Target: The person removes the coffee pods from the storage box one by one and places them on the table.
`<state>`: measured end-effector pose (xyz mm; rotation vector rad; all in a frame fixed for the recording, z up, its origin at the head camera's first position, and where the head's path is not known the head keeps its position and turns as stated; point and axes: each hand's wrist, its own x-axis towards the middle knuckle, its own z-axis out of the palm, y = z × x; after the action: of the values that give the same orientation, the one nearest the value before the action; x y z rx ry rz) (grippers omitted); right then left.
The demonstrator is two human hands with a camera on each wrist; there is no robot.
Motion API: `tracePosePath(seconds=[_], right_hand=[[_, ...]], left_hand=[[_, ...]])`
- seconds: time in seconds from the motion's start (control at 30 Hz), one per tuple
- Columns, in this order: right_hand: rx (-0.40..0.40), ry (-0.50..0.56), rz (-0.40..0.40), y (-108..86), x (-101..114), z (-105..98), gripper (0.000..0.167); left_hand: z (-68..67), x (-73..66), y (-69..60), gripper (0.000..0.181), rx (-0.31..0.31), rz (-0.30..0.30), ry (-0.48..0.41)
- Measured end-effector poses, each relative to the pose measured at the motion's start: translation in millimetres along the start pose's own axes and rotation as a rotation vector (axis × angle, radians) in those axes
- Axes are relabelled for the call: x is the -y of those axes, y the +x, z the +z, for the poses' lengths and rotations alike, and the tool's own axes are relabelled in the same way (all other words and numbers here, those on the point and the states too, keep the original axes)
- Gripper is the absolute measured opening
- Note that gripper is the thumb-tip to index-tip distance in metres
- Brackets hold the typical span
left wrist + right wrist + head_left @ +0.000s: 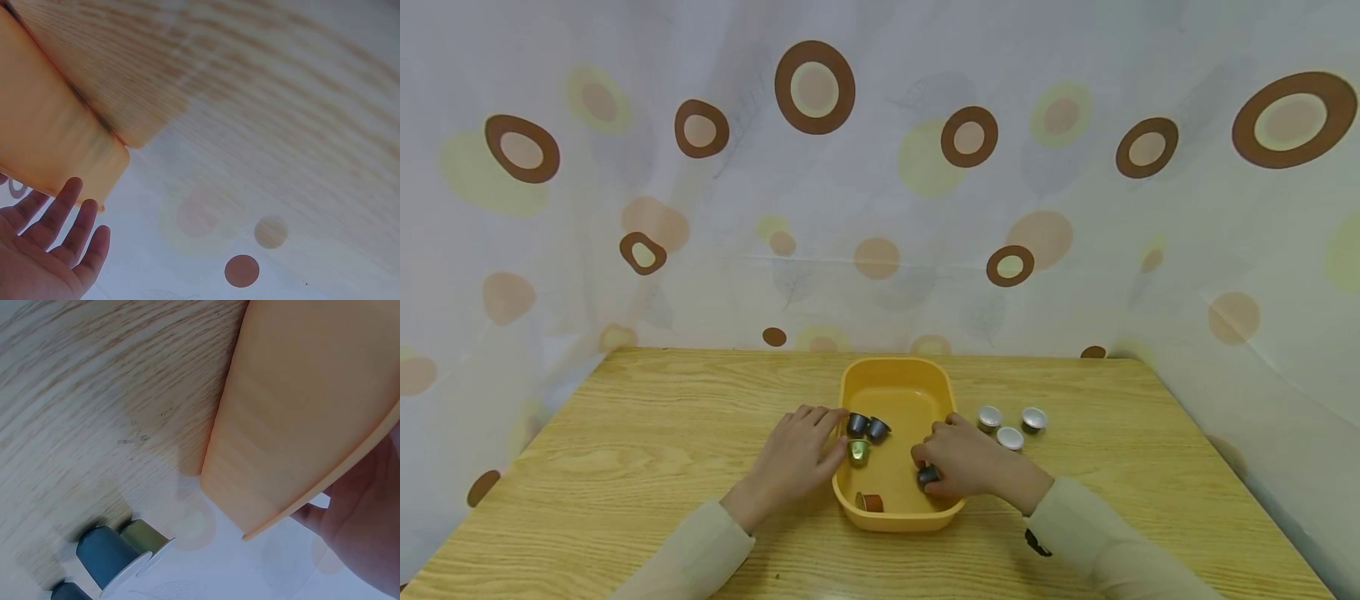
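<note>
A yellow plastic basin point(898, 522) stands on the table with several coffee capsules in it. My right hand point(958, 458) reaches over its right rim and pinches a dark coffee capsule point(928, 476) low inside. At the left rim, my left hand point(793, 454) rests with its fingers extended and holds no capsule; the left wrist view shows those fingers point(62, 219) spread beside the basin wall. Near them inside lie two dark capsules point(877, 430) and a green capsule point(858, 452). An orange-brown capsule point(870, 502) lies on its side at the near left corner.
Right of the basin, three capsules stand lid up on the wooden table point(700, 417), among them a dark capsule point(109, 556) and an olive-green capsule point(145, 540). A patterned cloth point(880, 167) hangs behind the table and along its sides.
</note>
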<state>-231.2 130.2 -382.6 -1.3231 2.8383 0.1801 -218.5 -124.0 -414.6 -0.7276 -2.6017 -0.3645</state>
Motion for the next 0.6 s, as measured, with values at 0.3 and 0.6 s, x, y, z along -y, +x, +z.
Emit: tracePosePath(seconds=[0.3,0.6], right_hand=[[-0.034,-0.014,-0.023,-1.5,-0.6,1.2,0.018],[-0.074,-0.009,-0.049,-3.0,-2.2,1.4,0.019]], left_hand=[[0.0,0.1,-0.4,0.036,-0.002,-0.001,-0.006],[-0.6,-0.3,-0.6,0.036,-0.008,0.003,-0.009]])
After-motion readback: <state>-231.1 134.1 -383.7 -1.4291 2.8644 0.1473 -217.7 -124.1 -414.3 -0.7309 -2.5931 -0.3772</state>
